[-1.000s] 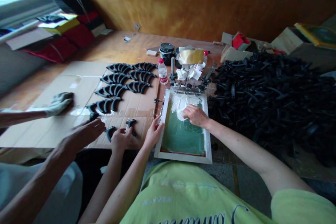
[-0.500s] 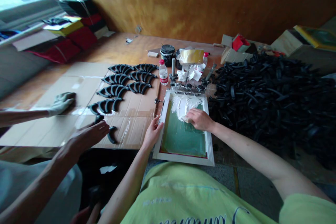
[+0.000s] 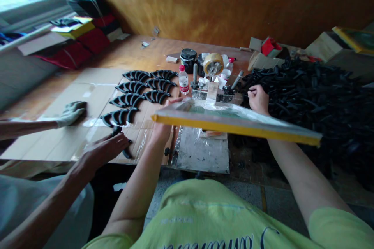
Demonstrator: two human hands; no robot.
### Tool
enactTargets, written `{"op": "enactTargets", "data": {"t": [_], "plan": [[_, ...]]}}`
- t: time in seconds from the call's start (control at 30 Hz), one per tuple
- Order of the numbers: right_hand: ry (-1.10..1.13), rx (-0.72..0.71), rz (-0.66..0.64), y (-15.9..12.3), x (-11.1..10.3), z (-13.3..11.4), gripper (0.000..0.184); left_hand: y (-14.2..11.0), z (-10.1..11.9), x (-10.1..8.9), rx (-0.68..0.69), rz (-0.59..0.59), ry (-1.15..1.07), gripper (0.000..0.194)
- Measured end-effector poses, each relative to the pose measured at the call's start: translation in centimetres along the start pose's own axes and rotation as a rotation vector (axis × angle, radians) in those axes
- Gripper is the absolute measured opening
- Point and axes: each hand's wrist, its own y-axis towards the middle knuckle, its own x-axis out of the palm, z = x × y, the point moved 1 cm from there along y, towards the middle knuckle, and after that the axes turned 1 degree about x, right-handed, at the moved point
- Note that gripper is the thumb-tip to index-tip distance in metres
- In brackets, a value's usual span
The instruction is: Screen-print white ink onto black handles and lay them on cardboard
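The wooden-edged printing screen [image 3: 233, 123] is tilted up over the base, its near edge raised and lined with yellow. My left hand [image 3: 162, 127] grips its left side, fingers partly hidden behind the frame. A pale upright block [image 3: 212, 94] stands at the screen's far end, beside white paste. My right hand [image 3: 258, 99] is past the screen's right side, next to the pile of curved black pieces [image 3: 304, 109]. Its fingers are curled closed; whatever they may hold cannot be made out. Under the screen, a grey metal base plate [image 3: 201, 153] shows, with a small pale block on it.
At left, another person's gloved hand [image 3: 71, 113] lies on the cardboard [image 3: 73, 93], and their bare hand [image 3: 108, 148] touches a black piece. Rows of curved black pieces [image 3: 127, 100] lie there. A red-capped bottle [image 3: 183, 81], black tub [image 3: 188, 60] and tape roll [image 3: 214, 64] stand behind.
The screen has swung up from lying flat, its near edge lifted by my left hand. My right hand has left the paste and moved right to the black pile.
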Motion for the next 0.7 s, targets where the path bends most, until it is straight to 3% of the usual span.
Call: {"op": "enactTargets", "data": {"t": [0.07, 0.13, 0.27, 0.33, 0.4, 0.47, 0.6, 0.67, 0.7], "plan": [[-0.009, 0.021, -0.098, -2.8, 1.7, 1.8, 0.021, 1.5, 0.2, 0.8, 0.004, -0.008, -0.055, 0.045], [-0.006, -0.061, -0.23, -6.2, 4.4, 2.2, 0.02, 1.9, -0.2, 1.3, 0.002, 0.01, -0.095, 0.043], [-0.027, -0.362, -0.453, -11.2, 8.2, 0.4, 0.034, -1.0, -2.9, 1.9, -0.119, 0.005, -0.133, 0.038], [-0.065, -0.441, -0.481, -12.5, 8.3, -1.0, 0.024, -3.8, -5.0, 2.3, -0.275, -0.113, -0.097, 0.038], [-0.088, -0.453, -0.423, -13.9, 7.3, -2.8, 0.012, -6.7, -6.9, 2.8, -0.46, -0.268, -0.073, 0.04], [-0.082, -0.498, -0.352, -16.1, 6.1, -5.2, 0.012, -8.9, -8.3, 3.4, -0.597, -0.358, -0.102, 0.04], [0.026, -0.763, -0.403, -20.7, 5.2, -9.4, 0.018, -9.8, -9.9, 2.9, -0.601, -0.229, -0.102, 0.036], [0.069, -0.808, -0.437, -20.4, 5.1, -8.7, 0.022, -8.6, -10.4, 1.2, -0.54, -0.141, 0.023, 0.041], [0.057, -0.759, -0.427, -19.4, 4.8, -7.3, 0.024, -8.0, -10.6, -0.1, -0.503, -0.112, 0.109, 0.044]]}}
